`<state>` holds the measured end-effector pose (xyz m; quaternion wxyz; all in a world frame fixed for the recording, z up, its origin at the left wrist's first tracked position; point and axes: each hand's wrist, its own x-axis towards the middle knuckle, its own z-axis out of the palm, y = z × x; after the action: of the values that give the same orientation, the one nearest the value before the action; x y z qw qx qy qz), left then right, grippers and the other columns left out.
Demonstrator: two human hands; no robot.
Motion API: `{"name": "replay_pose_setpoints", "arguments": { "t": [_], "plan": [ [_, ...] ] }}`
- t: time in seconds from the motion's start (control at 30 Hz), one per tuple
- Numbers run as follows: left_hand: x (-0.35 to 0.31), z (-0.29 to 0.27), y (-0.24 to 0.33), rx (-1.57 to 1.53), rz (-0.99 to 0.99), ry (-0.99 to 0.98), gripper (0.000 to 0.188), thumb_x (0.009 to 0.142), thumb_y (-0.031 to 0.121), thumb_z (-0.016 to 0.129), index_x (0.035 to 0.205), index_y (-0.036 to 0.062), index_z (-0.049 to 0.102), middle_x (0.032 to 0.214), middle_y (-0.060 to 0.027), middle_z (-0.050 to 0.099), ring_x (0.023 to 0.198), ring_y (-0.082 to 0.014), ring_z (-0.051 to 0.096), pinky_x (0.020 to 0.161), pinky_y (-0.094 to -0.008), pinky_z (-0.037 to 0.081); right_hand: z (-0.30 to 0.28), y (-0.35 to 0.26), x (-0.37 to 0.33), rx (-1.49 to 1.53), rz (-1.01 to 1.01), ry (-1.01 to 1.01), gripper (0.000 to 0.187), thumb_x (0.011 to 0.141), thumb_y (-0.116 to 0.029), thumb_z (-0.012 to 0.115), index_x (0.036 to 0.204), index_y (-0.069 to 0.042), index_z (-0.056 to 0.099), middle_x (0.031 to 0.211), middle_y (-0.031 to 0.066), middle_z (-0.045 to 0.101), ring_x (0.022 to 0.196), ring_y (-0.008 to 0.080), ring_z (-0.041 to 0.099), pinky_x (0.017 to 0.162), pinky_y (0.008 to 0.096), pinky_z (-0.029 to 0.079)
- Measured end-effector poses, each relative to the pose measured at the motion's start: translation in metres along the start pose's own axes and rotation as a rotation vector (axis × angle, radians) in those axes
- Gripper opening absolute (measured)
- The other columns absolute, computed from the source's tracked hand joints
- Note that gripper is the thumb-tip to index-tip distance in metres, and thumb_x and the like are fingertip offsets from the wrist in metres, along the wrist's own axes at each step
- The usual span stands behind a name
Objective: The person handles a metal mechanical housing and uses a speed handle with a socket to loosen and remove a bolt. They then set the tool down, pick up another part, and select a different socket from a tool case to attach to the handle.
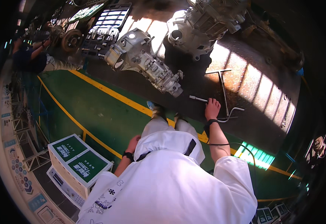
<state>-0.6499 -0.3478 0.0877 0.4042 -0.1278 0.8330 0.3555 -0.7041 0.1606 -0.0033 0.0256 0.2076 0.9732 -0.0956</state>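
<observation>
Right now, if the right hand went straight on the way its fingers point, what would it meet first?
Probably the crossbar of the T-shaped tool lying ahead of the right hand, though one downward view leaves the hand's height unclear; higher up, it might pass over.

With our right hand [212, 109] we are holding a wrench [198, 98], its socket end pointing left over a dark table [252, 125]. Our left hand [133, 143] is hanging low beside our body, its fingers not showing clearly. To the right of the wrench, a T-bar [223, 89] is lying near a bent rod [238, 109]. A gearbox [144, 61] is resting on the left, and a bigger housing [187, 31] is standing beyond it. Farther left, a tool case [112, 18] is lying open, and a co-worker [30, 56] is holding an arm out near a disc [71, 40].
</observation>
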Motion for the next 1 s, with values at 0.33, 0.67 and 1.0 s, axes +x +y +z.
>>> {"name": "replay_pose_setpoints", "arguments": {
  "t": [0.33,0.67,1.0],
  "plan": [
    [-0.017,0.018,0.008,-0.081,-0.05,0.02,0.033,0.093,0.015,0.057,0.122,-0.0014,0.06,0.112,-0.0179,0.069,0.101,-0.0252,0.067,0.088,-0.0342,0.051,-0.017,0.031,0.016,0.158,-0.244,-0.156,0.023,0.091,-0.015,0.061,0.108,-0.005,0.051,0.106,0.0141,0.051,0.104,0.0345,0.053,0.085,0.044,0.046],
    [-0.019,0.018,0.014,-0.17,-0.049,0.002,0.033,0.094,0.016,0.056,0.123,-0.0008,0.058,0.117,-0.0183,0.067,0.106,-0.0247,0.065,0.091,-0.033,0.049,-0.028,0.021,-0.005,0.455,-0.154,-0.062,0.022,0.09,-0.011,0.062,0.108,-0.003,0.052,0.11,0.0171,0.052,0.101,0.0389,0.054,0.085,0.0453,0.047],
    [-0.021,0.009,0.027,-0.018,0.002,0.025,0.032,0.093,0.015,0.058,0.121,-0.001,0.06,0.113,-0.0182,0.069,0.1,-0.0244,0.066,0.087,-0.0342,0.051,-0.019,0.013,-0.01,0.185,-0.236,-0.051,0.021,0.086,-0.016,0.065,0.104,-0.009,0.054,0.105,0.0099,0.053,0.103,0.0303,0.051,0.088,0.0415,0.041]
  ]
}}
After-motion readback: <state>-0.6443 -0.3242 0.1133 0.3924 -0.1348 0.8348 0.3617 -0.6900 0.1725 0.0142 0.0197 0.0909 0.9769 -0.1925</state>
